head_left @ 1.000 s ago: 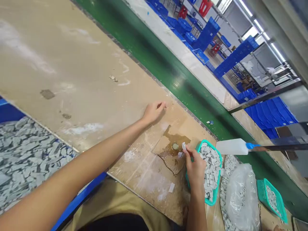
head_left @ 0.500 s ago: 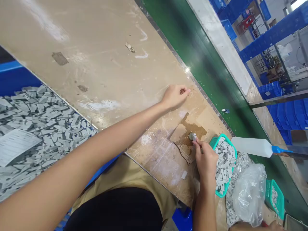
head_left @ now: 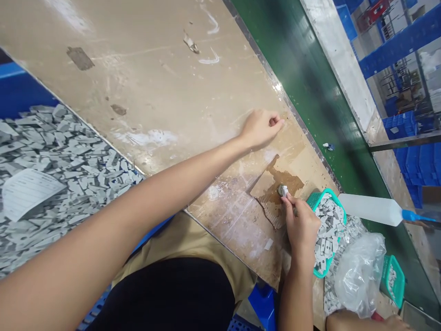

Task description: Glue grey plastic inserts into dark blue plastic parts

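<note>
My left hand [head_left: 262, 128] rests on the worn tabletop [head_left: 155, 87] with its fingers curled; whether anything small sits between the fingertips is hidden. My right hand [head_left: 302, 220] pinches a small light grey piece [head_left: 284, 191] at a small round metallic object [head_left: 279, 190] on the wet patch of a torn cardboard sheet [head_left: 263, 191]. Just right of this hand stands a green basket [head_left: 327, 230] full of grey and white pieces. A loose pale piece [head_left: 268, 244] lies below the cardboard.
A blue bin [head_left: 27, 94] of grey pieces with a paper sheet [head_left: 31, 193] is at left. Beyond the table runs a green belt [head_left: 296, 78]. At right are a white bottle [head_left: 372, 209], a plastic bag [head_left: 361, 276], a second green basket [head_left: 394, 280] and another person's hand [head_left: 396, 323].
The whole view has shifted slightly, so the table and both hands appear moved. My right hand stays at the metallic object with the piece, and my left hand keeps its curled shape.
</note>
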Available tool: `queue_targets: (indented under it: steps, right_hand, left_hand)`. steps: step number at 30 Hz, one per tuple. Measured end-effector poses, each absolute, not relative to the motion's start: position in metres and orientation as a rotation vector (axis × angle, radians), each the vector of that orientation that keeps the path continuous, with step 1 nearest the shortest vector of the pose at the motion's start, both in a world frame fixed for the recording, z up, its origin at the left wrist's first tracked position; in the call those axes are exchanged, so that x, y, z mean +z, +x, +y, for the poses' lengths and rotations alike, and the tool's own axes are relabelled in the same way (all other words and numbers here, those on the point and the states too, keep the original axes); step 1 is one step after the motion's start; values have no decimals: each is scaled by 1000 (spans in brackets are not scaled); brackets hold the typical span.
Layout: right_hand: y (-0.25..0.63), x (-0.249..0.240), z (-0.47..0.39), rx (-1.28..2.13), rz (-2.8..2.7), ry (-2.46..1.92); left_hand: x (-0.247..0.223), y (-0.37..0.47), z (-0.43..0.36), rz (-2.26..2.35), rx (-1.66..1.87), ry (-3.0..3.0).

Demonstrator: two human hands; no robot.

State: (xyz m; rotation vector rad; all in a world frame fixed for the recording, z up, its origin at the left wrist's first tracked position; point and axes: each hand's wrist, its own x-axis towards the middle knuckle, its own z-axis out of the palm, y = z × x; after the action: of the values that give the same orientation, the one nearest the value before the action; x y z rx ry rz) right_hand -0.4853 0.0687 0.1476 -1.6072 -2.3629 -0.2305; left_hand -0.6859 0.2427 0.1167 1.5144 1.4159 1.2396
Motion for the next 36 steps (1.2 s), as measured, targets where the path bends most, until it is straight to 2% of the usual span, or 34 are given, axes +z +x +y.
queue_targets:
  steps: [17,26,30,36]
  right_hand:
    - [-489,149,69,-244,-2362,-1598]
    - [-485,150,67,4,-2035,-1684]
    - [-478,151,66,146,-1971,-1740]
    - [-410,187,76,59,-1840,-1693]
  left_hand:
    - [116,-685,242,1424,1263,1509]
    - [123,-682,249,1610,1100,1471]
    - [137,-663,269,1602,1012,1711]
    - [148,-595,329,1352,947,2040]
